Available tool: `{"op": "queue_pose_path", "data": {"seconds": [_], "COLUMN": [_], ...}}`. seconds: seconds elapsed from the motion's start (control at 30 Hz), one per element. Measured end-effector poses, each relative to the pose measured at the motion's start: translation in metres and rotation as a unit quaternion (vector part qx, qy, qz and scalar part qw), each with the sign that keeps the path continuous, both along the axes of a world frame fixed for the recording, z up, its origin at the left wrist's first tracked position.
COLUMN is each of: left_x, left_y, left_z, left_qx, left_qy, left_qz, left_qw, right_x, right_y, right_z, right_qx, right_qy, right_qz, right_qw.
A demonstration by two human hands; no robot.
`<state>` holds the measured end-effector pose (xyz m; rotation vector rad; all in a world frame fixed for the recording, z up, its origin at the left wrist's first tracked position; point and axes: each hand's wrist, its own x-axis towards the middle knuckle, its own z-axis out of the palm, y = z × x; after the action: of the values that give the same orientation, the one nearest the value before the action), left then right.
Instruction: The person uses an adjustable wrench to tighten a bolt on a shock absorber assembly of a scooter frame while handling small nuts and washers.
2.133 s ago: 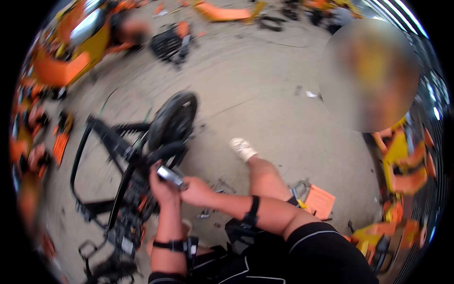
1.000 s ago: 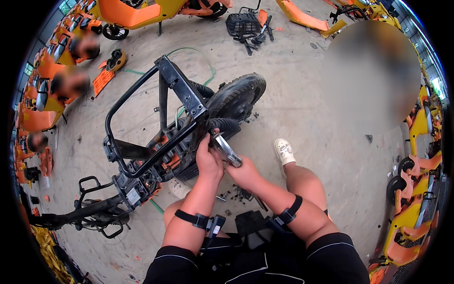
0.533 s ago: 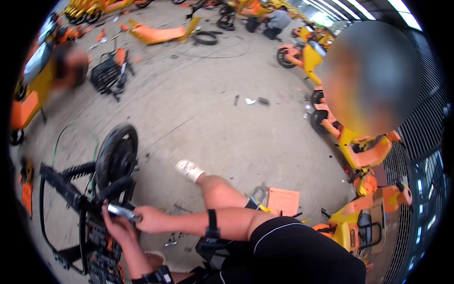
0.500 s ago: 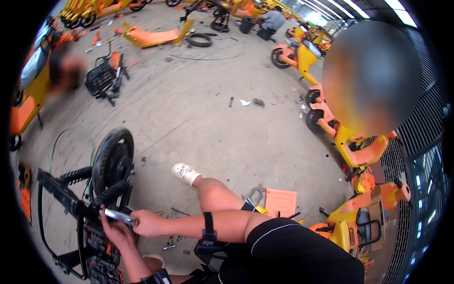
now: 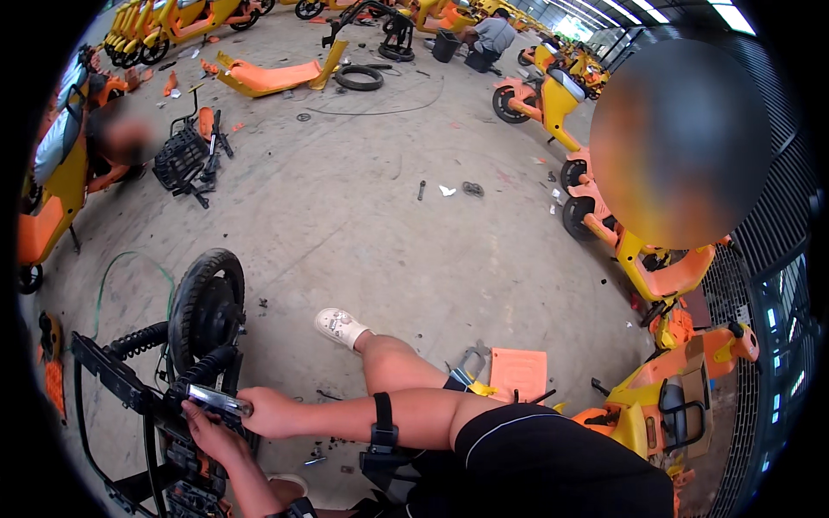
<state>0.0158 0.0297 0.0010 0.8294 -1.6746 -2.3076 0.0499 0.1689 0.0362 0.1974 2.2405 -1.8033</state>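
My right hand (image 5: 269, 413) is closed round the end of a silver metal hand tool (image 5: 218, 399), whose exact kind I cannot make out. The tool points left, over a black scooter frame (image 5: 112, 373). Just below it is my left hand (image 5: 216, 439), its fingers curled close to the tool's far end; whatever lies between them is hidden. A black-tyred wheel (image 5: 207, 298) stands at the frame's far end, next to dark coil-spring shock absorbers (image 5: 138, 339). Dark parts fill the frame beneath my hands.
An orange panel (image 5: 518, 375) lies right of my leg. Yellow-and-orange scooters (image 5: 661, 272) line the right side. Farther off are a loose tyre (image 5: 359, 78), a black basket (image 5: 180, 158) and a seated person (image 5: 492, 39). Small loose parts (image 5: 472, 188) lie on the concrete.
The view has shifted slightly, so the wheel and frame appear a little lower. My right hand still grips the silver tool, and my left hand stays beneath its far end.
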Motion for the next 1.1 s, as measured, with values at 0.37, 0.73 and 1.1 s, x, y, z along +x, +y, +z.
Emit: {"op": "queue_pose_path", "data": {"seconds": [0.37, 0.73, 1.1], "left_x": [-0.008, -0.002, -0.004], "left_y": [0.0, 0.008, 0.0], "left_z": [0.006, 0.017, 0.017], "left_qx": [0.087, -0.058, 0.266], "left_qy": [0.052, -0.009, 0.037], "left_qz": [0.007, 0.05, 0.018], "left_qw": [0.995, 0.997, 0.963], "right_x": [-0.006, -0.004, -0.006], "right_y": [0.015, 0.019, 0.018], "right_z": [0.003, 0.0, 0.005], "right_qx": [-0.02, -0.036, -0.029], "right_qy": [-0.02, -0.018, -0.037], "right_qz": [0.029, 0.032, 0.024], "right_qw": [0.999, 0.999, 0.999]}}
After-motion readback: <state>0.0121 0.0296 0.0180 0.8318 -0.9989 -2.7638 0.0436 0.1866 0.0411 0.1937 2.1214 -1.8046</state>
